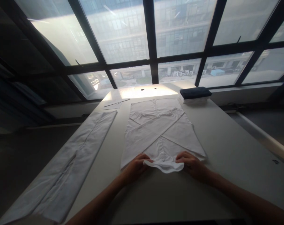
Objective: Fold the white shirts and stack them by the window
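On table (226,150): left hand (136,165), right hand (191,164) grip white shirt (160,131) collar.

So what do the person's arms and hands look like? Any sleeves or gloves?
Both arms are bare as far as the picture shows, with no sleeves. The left hand and right hand wear no gloves. No rings, watch or bracelets show in the dim light.

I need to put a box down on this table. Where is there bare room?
Bare table lies right of the white shirt, below the dark folded stack; a narrow strip runs between the shirt and the long white cloth. The near edge is crowded by the left hand and right hand.
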Demonstrator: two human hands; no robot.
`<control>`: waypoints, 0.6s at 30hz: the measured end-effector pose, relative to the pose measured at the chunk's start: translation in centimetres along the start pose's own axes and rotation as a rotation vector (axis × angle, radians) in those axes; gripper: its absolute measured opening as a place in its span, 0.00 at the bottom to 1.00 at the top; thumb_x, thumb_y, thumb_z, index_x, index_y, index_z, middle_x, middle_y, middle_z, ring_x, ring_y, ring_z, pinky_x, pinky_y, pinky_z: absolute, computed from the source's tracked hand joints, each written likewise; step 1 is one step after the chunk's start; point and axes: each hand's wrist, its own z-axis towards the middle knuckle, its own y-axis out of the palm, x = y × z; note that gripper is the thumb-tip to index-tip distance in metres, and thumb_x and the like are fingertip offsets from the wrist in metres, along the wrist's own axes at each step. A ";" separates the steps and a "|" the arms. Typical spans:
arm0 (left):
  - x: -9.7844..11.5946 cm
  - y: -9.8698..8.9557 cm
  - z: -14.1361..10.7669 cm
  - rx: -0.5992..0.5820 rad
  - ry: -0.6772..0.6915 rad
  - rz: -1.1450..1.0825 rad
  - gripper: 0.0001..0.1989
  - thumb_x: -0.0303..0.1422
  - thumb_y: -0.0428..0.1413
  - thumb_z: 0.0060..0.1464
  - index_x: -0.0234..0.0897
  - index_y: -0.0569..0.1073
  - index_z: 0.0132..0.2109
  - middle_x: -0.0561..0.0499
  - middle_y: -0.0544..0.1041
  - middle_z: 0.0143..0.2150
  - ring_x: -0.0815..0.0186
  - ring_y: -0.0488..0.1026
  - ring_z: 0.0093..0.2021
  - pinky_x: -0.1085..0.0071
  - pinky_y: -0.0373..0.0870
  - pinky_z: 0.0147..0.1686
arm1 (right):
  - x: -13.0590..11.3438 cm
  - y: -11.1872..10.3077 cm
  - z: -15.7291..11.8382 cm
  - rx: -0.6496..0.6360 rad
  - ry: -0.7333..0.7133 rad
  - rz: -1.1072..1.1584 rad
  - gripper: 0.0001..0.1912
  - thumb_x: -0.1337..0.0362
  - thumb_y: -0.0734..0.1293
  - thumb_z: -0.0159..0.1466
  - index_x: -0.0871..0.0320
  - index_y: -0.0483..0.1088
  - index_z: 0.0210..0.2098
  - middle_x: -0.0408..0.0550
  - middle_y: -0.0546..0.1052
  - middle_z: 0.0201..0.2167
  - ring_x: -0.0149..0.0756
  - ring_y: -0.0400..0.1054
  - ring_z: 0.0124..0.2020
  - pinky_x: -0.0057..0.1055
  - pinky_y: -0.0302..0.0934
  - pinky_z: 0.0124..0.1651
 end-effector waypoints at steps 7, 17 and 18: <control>-0.7 0.2 1.3 0.108 -0.397 -0.114 0.22 0.48 0.52 0.64 0.33 0.77 0.36 0.54 0.73 0.26 0.68 0.66 0.27 0.73 0.61 0.28 | -0.3 0.5 2.0 0.187 0.412 0.023 0.20 0.50 0.62 0.70 0.59 0.74 0.33 0.44 0.74 0.26 0.37 0.66 0.29 0.32 0.60 0.33; -1.7 1.0 1.4 0.220 -0.455 0.190 0.17 0.40 0.56 0.59 0.39 0.68 0.52 0.60 0.70 0.25 0.67 0.67 0.25 0.73 0.59 0.28 | 0.5 1.0 2.3 0.184 0.452 -0.255 0.23 0.58 0.61 0.67 0.58 0.69 0.58 0.44 0.74 0.27 0.40 0.70 0.28 0.35 0.63 0.34; -1.6 0.9 1.3 0.213 -0.456 0.242 0.18 0.39 0.56 0.59 0.39 0.67 0.54 0.59 0.71 0.26 0.67 0.68 0.25 0.73 0.60 0.27 | 0.5 0.8 2.3 0.188 0.435 -0.293 0.22 0.59 0.61 0.67 0.58 0.70 0.58 0.45 0.74 0.27 0.41 0.70 0.29 0.36 0.64 0.34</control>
